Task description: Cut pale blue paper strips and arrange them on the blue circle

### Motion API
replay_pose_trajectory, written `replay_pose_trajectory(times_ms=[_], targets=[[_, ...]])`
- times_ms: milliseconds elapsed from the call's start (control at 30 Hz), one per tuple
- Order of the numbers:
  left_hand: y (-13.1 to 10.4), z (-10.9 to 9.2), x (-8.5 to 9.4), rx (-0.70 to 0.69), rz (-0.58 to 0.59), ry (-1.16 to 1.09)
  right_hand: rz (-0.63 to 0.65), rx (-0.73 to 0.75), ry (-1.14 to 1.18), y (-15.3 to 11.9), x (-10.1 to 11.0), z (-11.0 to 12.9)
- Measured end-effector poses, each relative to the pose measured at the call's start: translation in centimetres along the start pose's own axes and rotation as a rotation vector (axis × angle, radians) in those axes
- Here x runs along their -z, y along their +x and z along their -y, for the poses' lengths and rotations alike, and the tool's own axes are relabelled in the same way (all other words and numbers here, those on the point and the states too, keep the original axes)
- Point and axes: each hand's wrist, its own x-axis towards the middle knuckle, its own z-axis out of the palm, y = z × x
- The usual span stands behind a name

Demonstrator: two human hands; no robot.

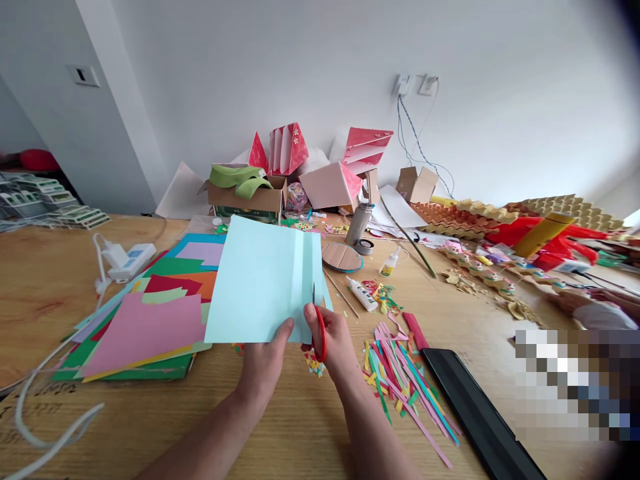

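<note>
A light blue sheet of paper [255, 280] is held up over the table, with fold lines near its right side. My left hand [265, 360] pinches its bottom edge, thumb in front and fingers behind. In my right hand [330, 340] are red-handled scissors [321, 337], their blades pointing up at the sheet's lower right part. Left of the sheet lies a stack of coloured paper with a pink piece [145, 330] on top. Thin coloured paper strips [405, 380] are heaped to the right of my right hand.
A white glue tube [363, 295], a small glue bottle [389, 264], a cardboard disc [343, 257] and a metal flask [359, 225] stand or lie beyond. A black tray [480, 413] is at right, a white cable [65, 433] at left. Another person's hand [565, 303] shows far right.
</note>
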Motion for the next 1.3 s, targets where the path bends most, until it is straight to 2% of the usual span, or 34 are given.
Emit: replay_pose_trajectory(times_ms=[567,800,1067,1300], targets=[[0.0,0.7,0.2,-0.046,0.009,0.008,-0.047,0.0,-0.031,-0.1,-0.1,0.2],[0.1,0.7,0.1,-0.008,-0.007,-0.03,-0.053,0.013,-0.049,-0.2,0.0,0.1],[-0.2,-0.4,-0.1,0.017,-0.009,-0.057,-0.073,-0.004,-0.047,-0.2,-0.1,0.3],[0.0,0.1,0.0,0.033,0.005,-0.076,-0.077,0.028,-0.029,-0.4,-0.1,0.1]])
